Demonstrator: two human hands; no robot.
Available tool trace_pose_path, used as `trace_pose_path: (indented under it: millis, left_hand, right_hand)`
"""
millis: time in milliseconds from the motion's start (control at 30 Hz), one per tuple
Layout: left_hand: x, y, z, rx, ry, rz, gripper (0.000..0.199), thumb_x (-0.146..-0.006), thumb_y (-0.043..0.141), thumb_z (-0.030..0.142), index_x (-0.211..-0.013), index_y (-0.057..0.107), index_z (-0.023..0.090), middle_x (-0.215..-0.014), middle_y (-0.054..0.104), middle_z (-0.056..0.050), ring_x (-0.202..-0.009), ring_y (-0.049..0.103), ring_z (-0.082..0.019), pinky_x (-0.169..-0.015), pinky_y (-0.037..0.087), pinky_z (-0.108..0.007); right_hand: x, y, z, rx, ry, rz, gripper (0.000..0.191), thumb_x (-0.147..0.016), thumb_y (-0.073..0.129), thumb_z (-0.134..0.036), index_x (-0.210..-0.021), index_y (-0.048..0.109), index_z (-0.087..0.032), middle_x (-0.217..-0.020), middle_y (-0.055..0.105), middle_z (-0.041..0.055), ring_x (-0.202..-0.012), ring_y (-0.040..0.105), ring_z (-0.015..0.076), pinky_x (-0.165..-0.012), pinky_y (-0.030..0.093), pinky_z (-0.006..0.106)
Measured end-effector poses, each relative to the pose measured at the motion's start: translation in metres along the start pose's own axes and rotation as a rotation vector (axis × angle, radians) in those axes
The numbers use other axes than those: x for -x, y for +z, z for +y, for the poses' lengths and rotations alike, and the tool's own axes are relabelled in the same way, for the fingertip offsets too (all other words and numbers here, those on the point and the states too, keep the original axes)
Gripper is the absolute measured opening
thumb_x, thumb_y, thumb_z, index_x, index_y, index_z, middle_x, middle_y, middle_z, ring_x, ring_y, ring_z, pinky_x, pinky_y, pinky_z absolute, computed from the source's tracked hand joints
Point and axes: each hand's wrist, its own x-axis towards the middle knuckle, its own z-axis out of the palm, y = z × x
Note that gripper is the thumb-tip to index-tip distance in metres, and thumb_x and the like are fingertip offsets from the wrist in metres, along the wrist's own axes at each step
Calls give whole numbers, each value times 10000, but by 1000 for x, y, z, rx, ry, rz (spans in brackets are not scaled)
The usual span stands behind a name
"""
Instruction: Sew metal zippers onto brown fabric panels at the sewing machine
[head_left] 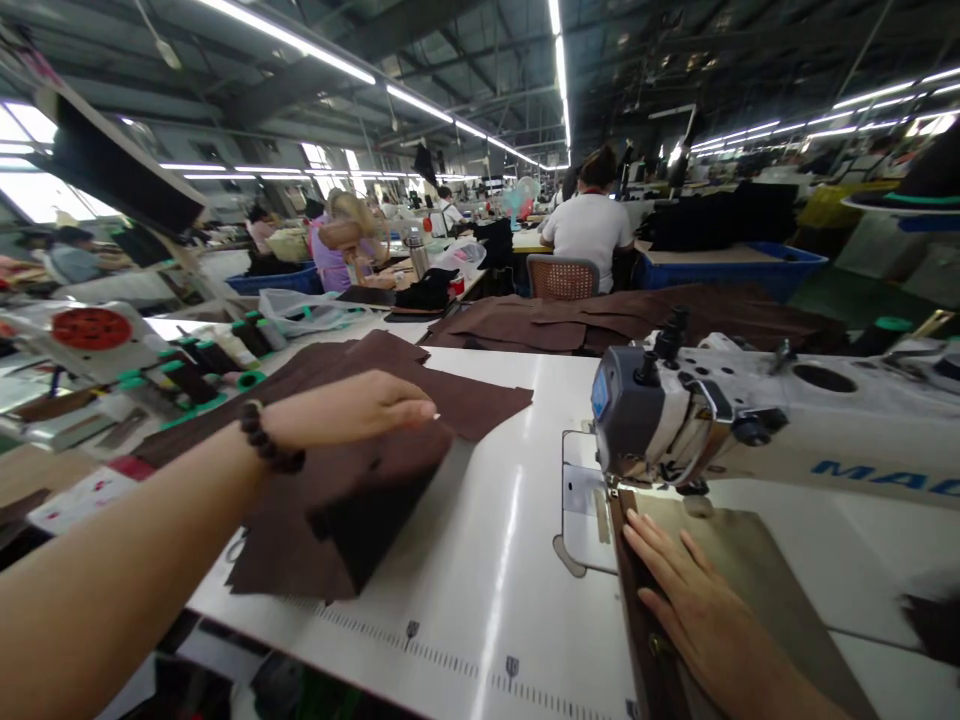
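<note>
My left hand (345, 410), with a dark beaded bracelet on the wrist, lies flat with its fingers together on a loose pile of dark brown suede-like pieces (337, 530). My right hand (697, 605) presses down with spread fingers on a tan-faced panel with a dark brown edge (727, 550). That panel runs under the head of a white industrial sewing machine (660, 410), close to its needle area. The needle and presser foot are mostly hidden by the machine's grey head and the glare.
The white sewing table (510, 600) has a printed ruler along its front edge. More brown pieces (570, 325) lie behind the machine. Thread spools (202, 365) stand at the left. A seated co-worker (589, 225) and blue crates (727, 265) are farther back.
</note>
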Motion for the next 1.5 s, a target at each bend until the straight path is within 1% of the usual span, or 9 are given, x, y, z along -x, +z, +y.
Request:
trace_pose_path:
  millis: [67,167,300,400,567,833,1133,1300,1500]
  left_hand:
    - [-1,34,5,1,177,-84,432,-912,323,468,-1048,590,155,-1101,593,-52,-948,569,-173,-853,409,-256]
    - [-2,103,-2,-156,233,51,471,-892,389,460,-1235,454,145,-1392,302,-122,-1260,315,-256,-1041,248,-401]
    - [-6,188,2,-199,253,-4,522,-904,376,435,-1342,314,157,-1426,202,-139,-1314,167,-295,-1039,213,-507]
    - [-22,214,32,-183,133,69,524,-911,374,410,-1347,304,128,-1422,180,-175,-1314,133,-316,-1035,207,-523]
    - [-43,201,83,-85,151,11,574,-892,409,442,-1323,335,70,-1411,174,-215,-1311,124,-326,-1043,211,-500]
    - [24,195,102,89,560,-253,984,-675,539,694,-1359,238,54,-1415,90,-230,-1315,62,-344,-1052,132,-538]
    - [24,190,103,144,493,-276,456,-903,409,262,-1340,320,166,-1433,183,-97,-1326,140,-229,-1082,153,-458]
    - [10,172,118,271,532,-274,416,-924,320,226,-1337,321,178,-1414,261,-75,-1312,207,-191,-1084,171,-437]
    - [-9,174,134,285,535,-295,414,-925,331,249,-1332,330,175,-1416,253,-91,-1305,228,-216,-1073,182,-468]
  right_hand:
    - [-1,-2,-1,5,-11,-8,482,-876,364,-312,-1340,320,-192,-1377,343,52,-1253,350,210,-979,373,459]
    - [-2,-5,-2,-7,-1,-46,476,-874,359,-296,-1337,329,-189,-1382,333,50,-1263,334,205,-990,366,461]
    - [-3,-10,-5,-81,68,-117,465,-880,347,-298,-1335,340,-204,-1390,317,58,-1276,310,204,-1026,323,456]
    - [-6,-17,-7,-114,88,-178,461,-884,326,-282,-1335,342,-190,-1393,309,68,-1287,288,199,-1047,289,462]
    - [-13,-29,-11,-144,127,-257,465,-880,312,-249,-1336,331,-160,-1406,282,75,-1305,246,186,-1058,262,479]
    - [-16,-36,-13,-143,118,-272,462,-882,293,-223,-1338,315,-145,-1416,263,65,-1314,220,174,-1068,242,475]
    - [-16,-36,-12,-170,136,-284,459,-879,297,-222,-1330,325,-141,-1418,259,68,-1317,213,177,-1073,224,471]
    - [-16,-37,-13,-174,128,-311,517,-830,282,-135,-1346,298,-123,-1422,245,70,-1325,187,169,-1072,217,474]
    - [-12,-36,-7,-208,86,-321,624,-749,347,-146,-1366,257,-120,-1432,212,77,-1330,167,168,-1081,179,474]
